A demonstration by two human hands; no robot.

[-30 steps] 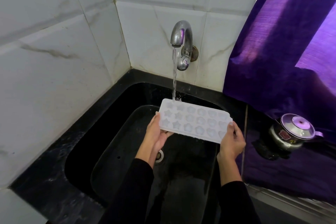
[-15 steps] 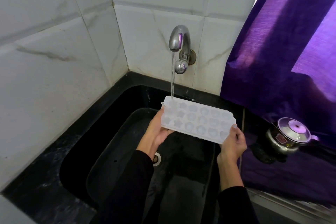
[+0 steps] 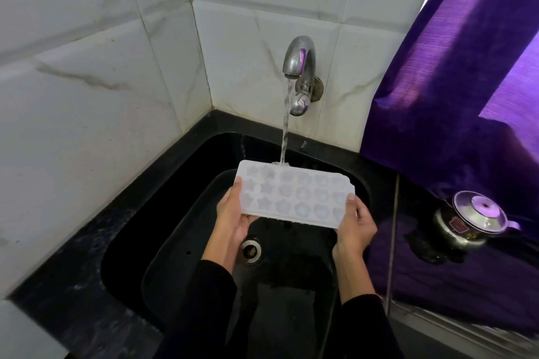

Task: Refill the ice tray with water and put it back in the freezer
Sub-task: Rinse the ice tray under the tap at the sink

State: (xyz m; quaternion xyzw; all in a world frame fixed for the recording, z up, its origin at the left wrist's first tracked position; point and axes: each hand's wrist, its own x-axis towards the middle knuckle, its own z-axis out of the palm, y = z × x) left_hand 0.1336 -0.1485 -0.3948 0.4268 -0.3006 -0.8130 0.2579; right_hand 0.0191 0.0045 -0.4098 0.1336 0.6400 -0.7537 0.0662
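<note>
A white ice tray (image 3: 294,194) with star and heart shaped cells is held over the black sink (image 3: 163,204). My left hand (image 3: 233,216) grips its left end, thumb on the rim. My right hand (image 3: 355,226) grips its right end the same way. A steel tap (image 3: 300,67) on the tiled wall runs water (image 3: 285,131) that lands on the tray's far edge, left of centre. The tray tilts slightly, near edge lower.
A drain (image 3: 251,249) lies under the tray between my wrists. A steel pot with a lid (image 3: 472,220) stands on the dark counter at the right. A purple curtain (image 3: 455,67) hangs behind it. White tiled walls close the corner.
The tray has shifted to the left under the stream, so the water now lands further from its left end. Both hands keep their hold.
</note>
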